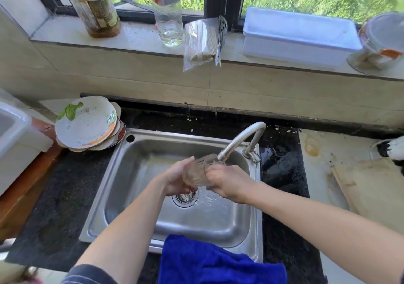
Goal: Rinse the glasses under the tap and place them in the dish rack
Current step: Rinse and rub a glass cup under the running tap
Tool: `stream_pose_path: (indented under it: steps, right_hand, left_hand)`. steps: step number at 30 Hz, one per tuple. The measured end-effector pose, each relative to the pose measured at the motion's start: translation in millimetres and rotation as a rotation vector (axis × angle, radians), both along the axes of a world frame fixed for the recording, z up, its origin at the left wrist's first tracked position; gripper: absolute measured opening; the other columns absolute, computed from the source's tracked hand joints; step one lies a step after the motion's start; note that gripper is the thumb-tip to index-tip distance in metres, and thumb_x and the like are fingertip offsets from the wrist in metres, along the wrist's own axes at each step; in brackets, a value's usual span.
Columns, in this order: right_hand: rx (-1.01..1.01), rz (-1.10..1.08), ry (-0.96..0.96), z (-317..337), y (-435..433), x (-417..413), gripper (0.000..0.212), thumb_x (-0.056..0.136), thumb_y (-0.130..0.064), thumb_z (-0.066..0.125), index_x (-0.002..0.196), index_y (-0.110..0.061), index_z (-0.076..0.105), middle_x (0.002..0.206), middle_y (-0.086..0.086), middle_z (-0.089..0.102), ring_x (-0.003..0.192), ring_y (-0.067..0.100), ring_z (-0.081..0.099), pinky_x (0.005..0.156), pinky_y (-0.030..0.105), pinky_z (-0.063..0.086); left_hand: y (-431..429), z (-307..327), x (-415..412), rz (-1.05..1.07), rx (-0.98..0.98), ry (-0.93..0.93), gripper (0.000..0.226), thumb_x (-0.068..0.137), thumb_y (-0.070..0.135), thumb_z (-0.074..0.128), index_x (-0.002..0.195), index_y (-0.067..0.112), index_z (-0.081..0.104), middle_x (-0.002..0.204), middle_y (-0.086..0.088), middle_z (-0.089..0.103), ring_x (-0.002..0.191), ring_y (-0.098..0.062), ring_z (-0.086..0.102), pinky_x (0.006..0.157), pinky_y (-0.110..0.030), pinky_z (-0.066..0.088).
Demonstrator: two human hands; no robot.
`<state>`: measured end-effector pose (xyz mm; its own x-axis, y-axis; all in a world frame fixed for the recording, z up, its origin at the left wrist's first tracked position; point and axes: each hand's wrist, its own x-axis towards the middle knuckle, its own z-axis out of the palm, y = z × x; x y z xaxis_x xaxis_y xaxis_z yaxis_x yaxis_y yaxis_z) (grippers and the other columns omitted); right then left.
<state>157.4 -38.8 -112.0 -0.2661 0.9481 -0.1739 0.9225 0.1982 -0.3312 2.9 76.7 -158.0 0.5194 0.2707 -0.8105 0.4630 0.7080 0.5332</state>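
Both hands grip a ribbed, clear glass point(196, 172) tilted beneath the curved metal tap point(242, 139): left hand point(177, 181) cups its base, right hand point(229, 183) curls round its rim, above the steel sink point(135, 174). A fuzzy blue cloth point(218, 262) drapes the sink's near edge; stacked plates point(87, 124) sit on the dark speckled table point(61, 207).

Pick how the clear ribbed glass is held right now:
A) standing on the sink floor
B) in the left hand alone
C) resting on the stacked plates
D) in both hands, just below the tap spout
D: the left hand and right hand both grip the clear ribbed glass, tilted just under the spout of the curved metal tap, above the stainless steel sink.
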Motion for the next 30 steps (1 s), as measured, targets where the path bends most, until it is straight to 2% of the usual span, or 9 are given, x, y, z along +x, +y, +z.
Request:
stream_pose_path:
  steps: [4, 8, 11, 15, 20, 23, 24, 27, 30]
  right_hand:
    - [-0.060, -0.231, 0.012, 12.6, 6.1, -7.9, 0.034, 0.095, -0.043, 0.053, 0.090, -0.011, 0.061, 0.096, 0.006, 0.067, 0.091, 0.028, 0.062, 0.074, 0.038, 0.046]
    - [-0.055, -0.197, 0.094, 17.9, -1.3, -8.6, 0.026, 0.095, -0.039, 0.055, 0.097, -0.015, 0.065, 0.100, 0.001, 0.067, 0.096, 0.024, 0.061, 0.074, 0.036, 0.047]
    - [-0.057, -0.041, 0.101, 23.3, -8.9, 8.8, 0.029, 0.088, -0.026, 0.060, 0.116, -0.021, 0.063, 0.121, -0.006, 0.063, 0.116, 0.015, 0.054, 0.081, 0.033, 0.049]
    - [-0.075, 0.021, -0.050, 19.6, 0.5, -2.2, 0.028, 0.081, -0.028, 0.060, 0.104, -0.013, 0.058, 0.117, 0.002, 0.057, 0.110, 0.023, 0.054, 0.080, 0.036, 0.051]
    - [-0.015, 0.156, -0.030, 12.2, -16.9, 14.4, 0.054, 0.085, -0.029, 0.040, 0.136, -0.016, 0.054, 0.142, -0.001, 0.052, 0.135, 0.017, 0.042, 0.097, 0.036, 0.045]
    - [0.076, 0.253, -0.043, -0.6, -10.4, 11.2, 0.041, 0.075, -0.005, 0.057, 0.114, -0.011, 0.068, 0.118, 0.001, 0.068, 0.120, 0.022, 0.058, 0.079, 0.037, 0.057]
    - [0.139, 0.277, -0.060, -5.3, -8.0, 11.0, 0.038, 0.075, 0.000, 0.053, 0.108, -0.010, 0.070, 0.111, 0.001, 0.070, 0.116, 0.023, 0.060, 0.073, 0.036, 0.057]
    - [0.301, 0.296, -0.137, -9.7, -4.8, 14.8, 0.034, 0.083, -0.001, 0.044, 0.103, -0.011, 0.070, 0.107, 0.000, 0.070, 0.117, 0.020, 0.060, 0.070, 0.034, 0.053]
    - [0.360, 0.236, -0.111, -10.7, -1.2, 14.4, 0.024, 0.078, 0.001, 0.065, 0.096, -0.011, 0.073, 0.103, -0.001, 0.072, 0.110, 0.020, 0.063, 0.070, 0.037, 0.055]
  left_hand:
    - [-16.3, -2.0, 7.1, 0.243, -0.045, -0.122, 0.043, 0.094, 0.055, 0.037, 0.088, 0.023, 0.066, 0.071, 0.000, 0.064, 0.051, -0.014, 0.053, 0.049, -0.025, 0.032]
    - [-14.8, -7.8, 12.6, 0.355, 0.025, 0.035, 0.038, 0.089, 0.055, 0.047, 0.078, 0.021, 0.060, 0.057, 0.002, 0.054, 0.033, -0.010, 0.038, 0.033, -0.013, 0.020]
    - [-1.8, -9.2, 4.8, 0.327, 0.058, 0.089, 0.034, 0.088, 0.050, 0.049, 0.074, 0.020, 0.057, 0.046, 0.006, 0.050, 0.028, -0.008, 0.036, 0.031, -0.011, 0.022]
    - [-0.8, -0.9, 16.0, 0.199, 0.088, 0.097, 0.036, 0.089, 0.044, 0.050, 0.061, 0.021, 0.047, 0.042, 0.007, 0.042, 0.027, -0.008, 0.032, 0.033, -0.010, 0.021]
    - [13.7, -1.1, 0.2, 0.146, 0.134, 0.201, 0.032, 0.085, 0.047, 0.055, 0.068, 0.020, 0.053, 0.050, 0.004, 0.049, 0.029, -0.009, 0.037, 0.034, -0.012, 0.025]
    - [7.4, -1.4, 4.7, 0.043, 0.097, 0.202, 0.037, 0.085, 0.046, 0.052, 0.059, 0.020, 0.049, 0.043, 0.006, 0.044, 0.029, -0.008, 0.032, 0.035, -0.011, 0.022]
    - [6.4, -0.6, 6.4, 0.020, 0.078, 0.190, 0.038, 0.085, 0.045, 0.051, 0.057, 0.020, 0.047, 0.042, 0.006, 0.043, 0.029, -0.008, 0.030, 0.036, -0.010, 0.020]
    - [10.2, 6.9, 6.0, -0.047, 0.077, 0.196, 0.041, 0.089, 0.046, 0.046, 0.057, 0.020, 0.046, 0.040, 0.006, 0.042, 0.029, -0.007, 0.028, 0.037, -0.010, 0.017]
    - [11.1, 7.2, 3.3, 0.003, 0.083, 0.161, 0.041, 0.091, 0.053, 0.042, 0.074, 0.019, 0.055, 0.051, 0.001, 0.051, 0.035, -0.011, 0.035, 0.041, -0.015, 0.021]
